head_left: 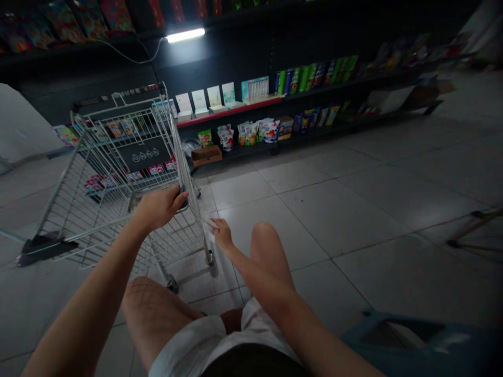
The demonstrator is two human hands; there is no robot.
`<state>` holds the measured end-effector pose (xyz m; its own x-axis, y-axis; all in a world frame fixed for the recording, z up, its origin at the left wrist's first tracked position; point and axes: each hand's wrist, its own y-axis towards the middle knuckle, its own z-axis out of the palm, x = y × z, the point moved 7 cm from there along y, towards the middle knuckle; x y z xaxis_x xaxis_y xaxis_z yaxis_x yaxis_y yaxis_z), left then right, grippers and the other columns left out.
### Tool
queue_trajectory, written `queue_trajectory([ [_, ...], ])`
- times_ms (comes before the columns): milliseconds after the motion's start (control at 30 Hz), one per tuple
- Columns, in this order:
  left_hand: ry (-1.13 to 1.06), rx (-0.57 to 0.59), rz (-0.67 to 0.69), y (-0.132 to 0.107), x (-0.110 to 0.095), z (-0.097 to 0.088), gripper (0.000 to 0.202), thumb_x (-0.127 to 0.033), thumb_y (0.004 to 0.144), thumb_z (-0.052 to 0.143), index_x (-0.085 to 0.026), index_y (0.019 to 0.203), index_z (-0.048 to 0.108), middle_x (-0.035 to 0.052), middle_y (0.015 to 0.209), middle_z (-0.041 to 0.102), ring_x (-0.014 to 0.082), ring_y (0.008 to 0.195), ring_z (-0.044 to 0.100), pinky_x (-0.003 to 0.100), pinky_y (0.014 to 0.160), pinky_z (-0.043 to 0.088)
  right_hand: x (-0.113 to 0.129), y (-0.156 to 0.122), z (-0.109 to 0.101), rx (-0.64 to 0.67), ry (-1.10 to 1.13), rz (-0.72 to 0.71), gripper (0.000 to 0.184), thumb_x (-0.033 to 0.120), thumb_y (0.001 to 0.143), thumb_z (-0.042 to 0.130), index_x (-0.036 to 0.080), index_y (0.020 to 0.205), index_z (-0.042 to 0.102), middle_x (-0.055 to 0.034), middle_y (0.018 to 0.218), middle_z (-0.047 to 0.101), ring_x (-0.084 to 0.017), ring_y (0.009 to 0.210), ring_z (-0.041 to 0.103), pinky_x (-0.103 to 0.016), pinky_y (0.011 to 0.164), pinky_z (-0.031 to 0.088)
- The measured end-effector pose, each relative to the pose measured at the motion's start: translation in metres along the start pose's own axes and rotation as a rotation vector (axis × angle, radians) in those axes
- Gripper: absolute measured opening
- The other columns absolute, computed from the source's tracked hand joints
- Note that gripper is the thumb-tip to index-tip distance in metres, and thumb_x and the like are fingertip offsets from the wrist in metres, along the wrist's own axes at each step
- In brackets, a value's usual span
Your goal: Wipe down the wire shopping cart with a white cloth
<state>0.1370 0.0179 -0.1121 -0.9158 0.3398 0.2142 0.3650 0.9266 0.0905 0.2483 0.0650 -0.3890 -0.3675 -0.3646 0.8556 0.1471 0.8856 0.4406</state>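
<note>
A wire shopping cart [184, 230] stands on the floor in front of my knees, its side turned towards me. My left hand [159, 207] is closed on the dark corner piece of the cart's upper rim, with the thumb on top. Just off the cart's side, lower and to the right, my right hand [222, 234] has its fingers pressed together. A thin, whitish, tissue-like piece [211, 230] shows at those fingertips, blurred against the pale tiles. Whether it touches the wires I cannot make out. A dark panel [145, 154] with round symbols hangs inside the cart.
Behind the cart runs a dark shelf [255, 99] with snack bags, boxes and green and blue cans. A lit tube lamp [185, 35] is mounted above it. An open cardboard box [206, 155] sits low. A blue plastic stool [428, 335] stands at my right; tiled floor [314, 209] stretches beyond.
</note>
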Motion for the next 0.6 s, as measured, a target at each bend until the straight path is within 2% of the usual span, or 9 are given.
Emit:
queue_trajectory([
  [67,0.001,0.000,0.013,0.000,0.001,0.000,0.054,-0.057,0.097,0.016,-0.021,0.088,0.055,0.0071,0.079,0.067,0.0236,0.076,0.064,0.030,0.059,0.032,0.025,0.021,-0.004,-0.064,0.038,-0.052,0.057,0.002,0.078,0.039,0.016,0.129,0.061,-0.0111,0.123,0.061,-0.019,0.117,0.055,-0.035,0.108,0.045],
  [133,-0.015,-0.004,0.019,0.000,0.001,-0.001,0.052,-0.056,0.097,0.017,-0.021,0.086,0.054,0.0068,0.078,0.066,0.0237,0.076,0.064,0.030,0.059,0.031,0.058,0.028,0.003,-0.076,0.105,-0.148,0.060,0.002,0.079,0.038,0.016,0.135,0.056,-0.0110,0.134,0.056,-0.019,0.128,0.049,-0.035,0.114,0.039],
  [233,-0.066,0.012,0.012,-0.001,0.003,-0.001,0.051,-0.056,0.097,0.018,-0.021,0.084,0.053,0.0058,0.076,0.064,0.0224,0.074,0.062,0.030,0.060,0.032,0.090,0.007,0.008,-0.077,0.184,-0.202,0.055,0.005,0.082,0.041,0.018,0.133,0.058,-0.0098,0.131,0.058,-0.019,0.125,0.051,-0.036,0.111,0.042],
  [333,-0.084,0.027,0.004,-0.005,0.005,0.000,0.052,-0.057,0.097,0.017,-0.021,0.082,0.053,0.0053,0.074,0.064,0.0216,0.071,0.061,0.030,0.060,0.033,0.109,-0.023,-0.006,-0.072,0.193,-0.339,0.042,0.010,0.084,0.047,0.023,0.116,0.070,-0.0068,0.126,0.062,-0.020,0.118,0.054,-0.038,0.106,0.044],
  [400,-0.063,0.020,0.000,-0.007,0.005,-0.001,0.053,-0.058,0.097,0.017,-0.021,0.083,0.053,0.0053,0.074,0.064,0.0220,0.072,0.062,0.030,0.060,0.033,0.117,-0.029,-0.017,-0.052,0.210,-0.442,0.036,0.009,0.083,0.047,0.025,0.099,0.075,-0.0042,0.119,0.064,-0.019,0.112,0.056,-0.036,0.103,0.045],
  [433,-0.051,0.015,-0.001,-0.007,0.005,-0.001,0.053,-0.057,0.097,0.017,-0.021,0.083,0.053,0.0054,0.074,0.064,0.0222,0.072,0.062,0.030,0.060,0.032,0.117,-0.027,-0.023,-0.078,0.224,-0.431,0.037,0.008,0.082,0.045,0.025,0.095,0.076,-0.0044,0.116,0.065,-0.018,0.109,0.057,-0.035,0.102,0.046],
  [467,-0.042,0.012,-0.001,-0.008,0.005,-0.001,0.053,-0.057,0.097,0.017,-0.021,0.083,0.053,0.0056,0.075,0.064,0.0225,0.073,0.062,0.030,0.059,0.032,0.115,-0.022,-0.028,-0.126,0.230,-0.384,0.038,0.007,0.082,0.044,0.024,0.096,0.075,-0.0054,0.114,0.064,-0.018,0.109,0.056,-0.035,0.102,0.046],
  [533,-0.035,0.008,-0.001,-0.007,0.004,-0.001,0.052,-0.056,0.097,0.017,-0.021,0.084,0.054,0.0058,0.076,0.065,0.0228,0.074,0.063,0.030,0.059,0.032,0.111,-0.016,-0.029,-0.200,0.193,-0.292,0.042,0.009,0.083,0.042,0.021,0.110,0.072,-0.0090,0.120,0.060,-0.020,0.116,0.053,-0.038,0.105,0.044],
  [600,-0.040,0.011,-0.005,-0.006,0.003,-0.001,0.051,-0.055,0.097,0.018,-0.021,0.085,0.054,0.0058,0.077,0.066,0.0222,0.074,0.064,0.030,0.059,0.032,0.112,-0.018,-0.019,-0.161,0.117,-0.316,0.046,0.014,0.085,0.044,0.021,0.126,0.064,-0.0111,0.132,0.054,-0.023,0.125,0.047,-0.043,0.110,0.041],
])
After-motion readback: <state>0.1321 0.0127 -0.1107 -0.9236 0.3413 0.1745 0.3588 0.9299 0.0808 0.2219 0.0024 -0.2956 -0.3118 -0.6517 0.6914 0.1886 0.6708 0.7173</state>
